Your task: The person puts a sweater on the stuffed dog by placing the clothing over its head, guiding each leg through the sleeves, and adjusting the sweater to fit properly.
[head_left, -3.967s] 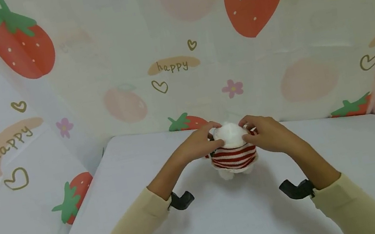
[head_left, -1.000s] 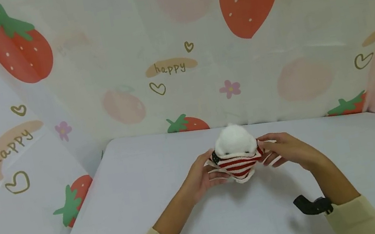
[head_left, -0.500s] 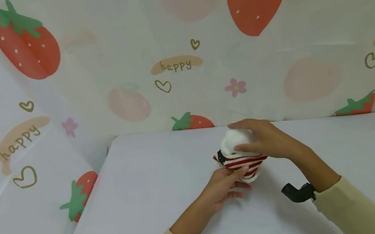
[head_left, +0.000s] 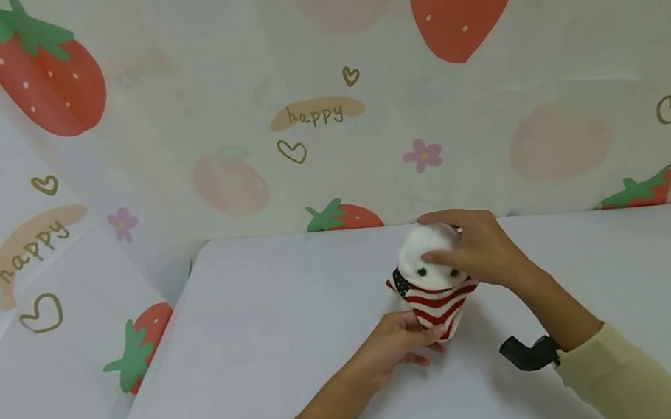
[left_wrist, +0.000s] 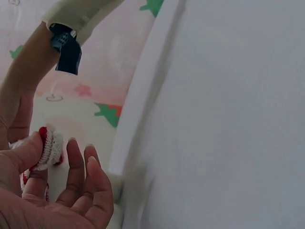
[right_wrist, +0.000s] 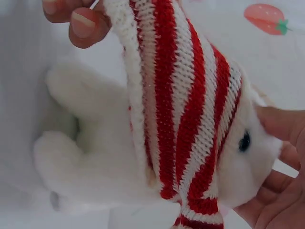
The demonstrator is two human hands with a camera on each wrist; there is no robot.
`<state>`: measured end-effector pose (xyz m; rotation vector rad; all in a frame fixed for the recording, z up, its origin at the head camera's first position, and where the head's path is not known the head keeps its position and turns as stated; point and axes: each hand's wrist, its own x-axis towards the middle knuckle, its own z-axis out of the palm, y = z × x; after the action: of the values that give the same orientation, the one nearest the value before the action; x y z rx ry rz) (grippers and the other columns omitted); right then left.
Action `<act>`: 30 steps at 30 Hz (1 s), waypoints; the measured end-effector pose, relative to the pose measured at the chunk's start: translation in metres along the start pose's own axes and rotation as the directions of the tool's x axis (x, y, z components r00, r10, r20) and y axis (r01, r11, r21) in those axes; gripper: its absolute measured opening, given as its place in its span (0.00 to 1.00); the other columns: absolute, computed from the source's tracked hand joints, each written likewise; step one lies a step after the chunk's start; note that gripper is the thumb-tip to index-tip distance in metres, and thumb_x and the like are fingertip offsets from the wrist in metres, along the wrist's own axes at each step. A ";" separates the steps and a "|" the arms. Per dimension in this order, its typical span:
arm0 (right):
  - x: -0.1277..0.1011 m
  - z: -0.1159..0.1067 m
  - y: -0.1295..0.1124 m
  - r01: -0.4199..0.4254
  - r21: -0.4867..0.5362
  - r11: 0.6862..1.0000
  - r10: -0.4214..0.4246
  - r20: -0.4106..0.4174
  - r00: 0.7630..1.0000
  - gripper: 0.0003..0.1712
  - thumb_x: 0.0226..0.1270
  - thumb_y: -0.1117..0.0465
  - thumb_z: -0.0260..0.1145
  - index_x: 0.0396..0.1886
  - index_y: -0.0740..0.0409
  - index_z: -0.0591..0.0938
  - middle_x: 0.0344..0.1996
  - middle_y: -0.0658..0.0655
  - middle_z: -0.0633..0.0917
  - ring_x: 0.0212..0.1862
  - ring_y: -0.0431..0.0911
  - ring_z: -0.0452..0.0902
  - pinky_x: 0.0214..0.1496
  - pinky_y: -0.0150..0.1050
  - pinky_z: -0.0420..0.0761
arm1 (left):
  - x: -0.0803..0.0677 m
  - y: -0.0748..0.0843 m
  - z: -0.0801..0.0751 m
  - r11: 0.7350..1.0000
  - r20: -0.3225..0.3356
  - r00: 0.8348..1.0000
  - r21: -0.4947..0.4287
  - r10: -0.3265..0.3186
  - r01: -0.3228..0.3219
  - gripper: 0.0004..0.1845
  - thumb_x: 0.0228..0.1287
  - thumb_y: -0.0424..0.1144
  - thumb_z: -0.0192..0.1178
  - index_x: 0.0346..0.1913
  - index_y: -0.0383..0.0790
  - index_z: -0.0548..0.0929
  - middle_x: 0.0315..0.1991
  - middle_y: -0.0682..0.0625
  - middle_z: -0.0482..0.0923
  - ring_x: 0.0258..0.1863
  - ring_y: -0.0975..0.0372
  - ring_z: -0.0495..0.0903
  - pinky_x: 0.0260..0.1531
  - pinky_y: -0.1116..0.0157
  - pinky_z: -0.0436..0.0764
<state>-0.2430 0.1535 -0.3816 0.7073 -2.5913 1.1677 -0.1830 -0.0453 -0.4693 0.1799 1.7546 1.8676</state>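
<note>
Right hand [head_left: 481,251] now grips toy [head_left: 433,274] head mid-table, left hand [head_left: 400,348] pinching sweater [right_wrist: 186,119] hem below it; hem could slip off if pinch loosens.

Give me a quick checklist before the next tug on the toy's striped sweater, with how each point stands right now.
1. Right hand grips the plush toy's head: ok.
2. Left hand pinches the striped sweater at its lower hem: ok.
3. Sweater past the head, around the body: ok.
4. Toy's legs free below the hem: ok.
5. Toy's arms through the sleeves: cannot tell.
6. Table around the toy free of other things: ok.
</note>
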 end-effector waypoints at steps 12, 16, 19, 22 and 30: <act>0.001 0.005 -0.002 -0.084 0.014 0.996 0.085 -0.107 0.991 0.26 0.53 0.67 0.81 0.54 0.60 0.87 0.52 0.62 0.87 0.50 0.56 0.82 0.46 0.55 0.83 | -0.008 0.001 -0.003 0.993 0.043 0.999 0.118 -0.002 -0.003 0.10 0.67 0.36 0.68 0.46 0.33 0.87 0.34 0.51 0.87 0.36 0.60 0.85 0.34 0.63 0.83; 0.000 0.002 -0.001 -0.142 0.029 0.990 0.143 -0.061 0.988 0.25 0.56 0.62 0.80 0.55 0.56 0.87 0.53 0.61 0.86 0.49 0.55 0.81 0.44 0.53 0.84 | -0.003 -0.004 -0.007 0.987 0.027 1.000 0.161 -0.004 0.000 0.10 0.68 0.37 0.67 0.46 0.34 0.87 0.35 0.49 0.87 0.36 0.59 0.85 0.32 0.62 0.83; -0.003 -0.003 0.003 -0.148 0.040 0.988 0.147 0.034 0.989 0.31 0.61 0.54 0.78 0.63 0.54 0.82 0.60 0.61 0.82 0.55 0.58 0.80 0.48 0.56 0.84 | 0.004 -0.006 -0.015 0.975 0.000 1.000 0.222 0.012 -0.012 0.13 0.68 0.40 0.67 0.47 0.34 0.86 0.37 0.46 0.87 0.34 0.58 0.85 0.29 0.63 0.82; -0.010 -0.010 0.012 -0.139 0.083 0.987 0.131 0.086 0.988 0.34 0.70 0.47 0.70 0.71 0.53 0.74 0.66 0.62 0.78 0.64 0.60 0.75 0.59 0.59 0.78 | 0.009 -0.003 -0.029 0.953 -0.040 0.998 0.302 0.049 -0.035 0.19 0.69 0.46 0.67 0.54 0.34 0.83 0.39 0.44 0.87 0.34 0.56 0.86 0.29 0.61 0.83; -0.042 -0.022 0.042 -0.224 0.124 0.967 0.213 0.097 0.972 0.30 0.77 0.49 0.62 0.71 0.61 0.73 0.60 0.65 0.81 0.63 0.60 0.77 0.60 0.58 0.78 | 0.014 0.023 -0.058 0.869 -0.187 0.941 0.465 0.281 -0.167 0.32 0.64 0.51 0.70 0.68 0.44 0.75 0.51 0.45 0.81 0.41 0.56 0.84 0.35 0.60 0.82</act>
<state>-0.2280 0.2083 -0.4101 0.5142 -2.7365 1.4173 -0.2286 -0.0893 -0.4593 0.3495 2.4181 1.6669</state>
